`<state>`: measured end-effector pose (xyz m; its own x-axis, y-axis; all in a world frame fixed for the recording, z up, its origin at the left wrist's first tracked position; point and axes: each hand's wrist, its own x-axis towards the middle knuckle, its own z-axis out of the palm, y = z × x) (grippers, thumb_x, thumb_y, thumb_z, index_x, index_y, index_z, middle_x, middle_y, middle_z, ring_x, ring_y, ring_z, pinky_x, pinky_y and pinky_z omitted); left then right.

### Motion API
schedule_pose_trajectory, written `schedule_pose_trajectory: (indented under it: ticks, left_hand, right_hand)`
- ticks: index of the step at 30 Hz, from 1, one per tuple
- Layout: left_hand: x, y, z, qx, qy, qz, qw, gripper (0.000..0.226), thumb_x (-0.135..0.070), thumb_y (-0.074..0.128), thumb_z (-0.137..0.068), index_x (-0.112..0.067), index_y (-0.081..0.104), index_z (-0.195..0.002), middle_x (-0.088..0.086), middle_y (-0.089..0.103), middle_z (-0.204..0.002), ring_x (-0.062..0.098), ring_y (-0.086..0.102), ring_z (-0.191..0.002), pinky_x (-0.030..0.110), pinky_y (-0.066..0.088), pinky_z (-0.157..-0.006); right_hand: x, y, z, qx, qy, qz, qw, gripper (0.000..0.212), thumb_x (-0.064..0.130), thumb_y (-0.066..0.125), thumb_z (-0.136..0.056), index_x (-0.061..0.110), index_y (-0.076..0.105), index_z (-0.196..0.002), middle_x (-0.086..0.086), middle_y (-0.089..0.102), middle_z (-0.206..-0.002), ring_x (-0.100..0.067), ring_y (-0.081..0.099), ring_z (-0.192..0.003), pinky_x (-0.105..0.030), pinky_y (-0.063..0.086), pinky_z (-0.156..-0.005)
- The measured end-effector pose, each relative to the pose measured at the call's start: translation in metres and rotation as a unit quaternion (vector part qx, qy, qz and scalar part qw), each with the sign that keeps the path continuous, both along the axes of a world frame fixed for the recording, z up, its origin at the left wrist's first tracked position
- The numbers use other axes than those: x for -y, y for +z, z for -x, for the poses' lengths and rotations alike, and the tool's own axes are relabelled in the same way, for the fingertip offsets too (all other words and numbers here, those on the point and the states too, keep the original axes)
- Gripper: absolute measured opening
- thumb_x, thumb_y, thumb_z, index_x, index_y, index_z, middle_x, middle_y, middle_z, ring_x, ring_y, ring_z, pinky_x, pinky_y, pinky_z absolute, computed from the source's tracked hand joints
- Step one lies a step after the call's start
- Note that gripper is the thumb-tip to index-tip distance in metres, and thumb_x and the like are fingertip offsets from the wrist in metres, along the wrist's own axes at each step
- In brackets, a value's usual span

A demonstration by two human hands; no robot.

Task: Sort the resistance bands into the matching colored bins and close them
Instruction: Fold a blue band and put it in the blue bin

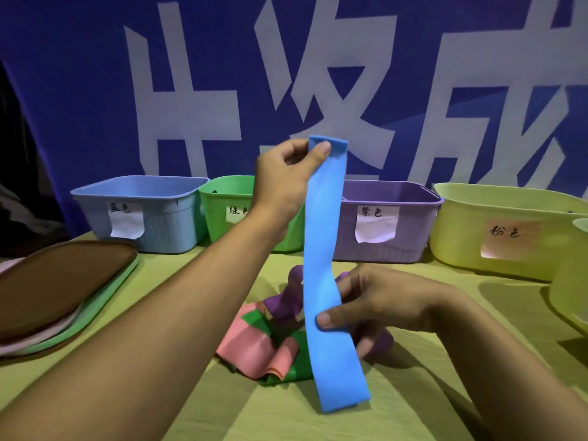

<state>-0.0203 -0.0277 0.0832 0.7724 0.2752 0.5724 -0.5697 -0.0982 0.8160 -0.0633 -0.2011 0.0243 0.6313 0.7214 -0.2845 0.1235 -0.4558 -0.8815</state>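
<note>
while the left hand (286,173) pinches the blue band (324,249) at its top, the right hand (378,300) grips it lower, seemingly above the tabletop (413,393) pile.

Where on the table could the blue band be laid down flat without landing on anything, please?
Bare cloth lies between the stacked lids and the band pile, and in front of the purple bin, right of the right hand. It is crowded at the pile and along the bin row, from the blue bin to the yellow bin.
</note>
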Motion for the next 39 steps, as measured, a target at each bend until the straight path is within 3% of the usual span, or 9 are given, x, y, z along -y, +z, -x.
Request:
schedule_pose_trajectory:
  ticks: [6, 12, 15, 22, 25, 30, 32, 35, 39]
  left_hand:
    - [-0.004, -0.021, -0.004, -0.027, 0.001, 0.035, 0.999, 0.005, -0.023, 0.072, -0.096, -0.018, 0.073, -0.096, -0.006, 0.077, -0.087, 0.006, 0.071, -0.08, 0.028, 0.059, -0.078]
    - [-0.006, -0.028, -0.007, -0.025, -0.003, 0.071, 0.997, 0.014, -0.023, 0.073, -0.095, -0.012, 0.074, -0.103, -0.001, 0.077, -0.093, 0.008, 0.07, -0.083, 0.026, 0.055, -0.075]
    - [-0.006, -0.025, -0.006, -0.02, -0.006, 0.077, 0.997, 0.015, -0.024, 0.073, -0.095, -0.013, 0.073, -0.104, 0.0, 0.077, -0.095, 0.01, 0.071, -0.085, 0.03, 0.057, -0.077]
    - [-0.002, -0.024, 0.0, -0.008, -0.024, 0.071, 0.997, 0.007, -0.023, 0.072, -0.096, -0.017, 0.073, -0.099, -0.003, 0.077, -0.092, 0.01, 0.07, -0.085, 0.031, 0.058, -0.08]
    - [0.001, -0.03, 0.0, -0.01, -0.032, 0.077, 0.996, 0.009, -0.022, 0.073, -0.095, -0.015, 0.074, -0.101, 0.0, 0.078, -0.094, 0.012, 0.07, -0.088, 0.037, 0.058, -0.086]
    - [0.008, -0.049, -0.002, -0.017, -0.019, 0.065, 0.998, 0.006, -0.024, 0.076, -0.092, -0.021, 0.075, -0.097, -0.004, 0.078, -0.095, 0.009, 0.071, -0.09, 0.031, 0.058, -0.085]
    - [0.01, -0.054, -0.003, -0.017, -0.018, 0.078, 0.997, 0.005, -0.023, 0.077, -0.091, -0.021, 0.075, -0.095, -0.005, 0.078, -0.092, 0.008, 0.069, -0.089, 0.029, 0.057, -0.086]
    - [0.013, -0.05, -0.006, -0.015, -0.023, 0.115, 0.993, 0.008, -0.024, 0.078, -0.09, -0.018, 0.075, -0.095, -0.004, 0.077, -0.091, 0.01, 0.068, -0.087, 0.035, 0.056, -0.089]
    - [0.019, -0.026, -0.005, -0.012, -0.056, 0.143, 0.988, 0.011, -0.027, 0.078, -0.09, -0.016, 0.075, -0.093, 0.002, 0.075, -0.09, 0.018, 0.067, -0.088, 0.053, 0.054, -0.096]
  right_hand:
    - [-0.003, 0.001, 0.001, 0.048, -0.012, 0.087, 0.995, 0.022, 0.03, 0.074, -0.093, 0.009, 0.075, -0.087, -0.003, 0.069, -0.059, -0.012, 0.057, -0.041, -0.021, 0.048, -0.042]
    - [-0.005, -0.007, -0.01, 0.11, -0.076, 0.059, 0.989, 0.032, 0.037, 0.08, -0.087, 0.011, 0.071, -0.104, -0.014, 0.072, -0.073, -0.02, 0.05, -0.045, -0.026, 0.039, -0.04]
    - [-0.001, -0.005, -0.011, 0.102, -0.066, 0.047, 0.991, 0.034, 0.033, 0.081, -0.087, 0.013, 0.068, -0.111, -0.012, 0.068, -0.066, -0.02, 0.047, -0.043, -0.025, 0.037, -0.038]
    - [0.012, 0.005, -0.015, 0.15, -0.105, 0.032, 0.983, 0.048, 0.048, 0.074, -0.088, 0.0, 0.072, -0.084, -0.014, 0.067, -0.061, -0.019, 0.045, -0.04, -0.023, 0.031, -0.039]
    - [0.014, 0.004, -0.022, 0.186, -0.217, -0.041, 0.957, 0.047, 0.057, 0.073, -0.082, 0.011, 0.075, -0.077, -0.008, 0.06, -0.057, -0.017, 0.041, -0.047, -0.024, 0.03, -0.043]
    - [0.004, -0.016, -0.039, 0.294, -0.343, -0.207, 0.868, 0.026, 0.048, 0.068, -0.091, 0.024, 0.077, -0.091, 0.008, 0.075, -0.077, -0.006, 0.065, -0.068, -0.02, 0.05, -0.061]
    - [-0.003, -0.026, -0.042, 0.311, -0.332, -0.213, 0.865, 0.02, 0.042, 0.073, -0.089, 0.025, 0.077, -0.097, 0.011, 0.077, -0.088, -0.002, 0.069, -0.08, -0.025, 0.056, -0.073]
    - [-0.011, -0.033, -0.041, 0.31, -0.313, -0.259, 0.86, 0.032, 0.048, 0.07, -0.085, 0.023, 0.075, -0.104, 0.009, 0.078, -0.095, -0.008, 0.073, -0.091, -0.031, 0.059, -0.082]
    - [-0.017, -0.031, -0.035, 0.291, -0.272, -0.274, 0.875, 0.039, 0.051, 0.055, -0.095, 0.016, 0.07, -0.105, 0.002, 0.073, -0.093, -0.005, 0.067, -0.09, -0.035, 0.056, -0.074]
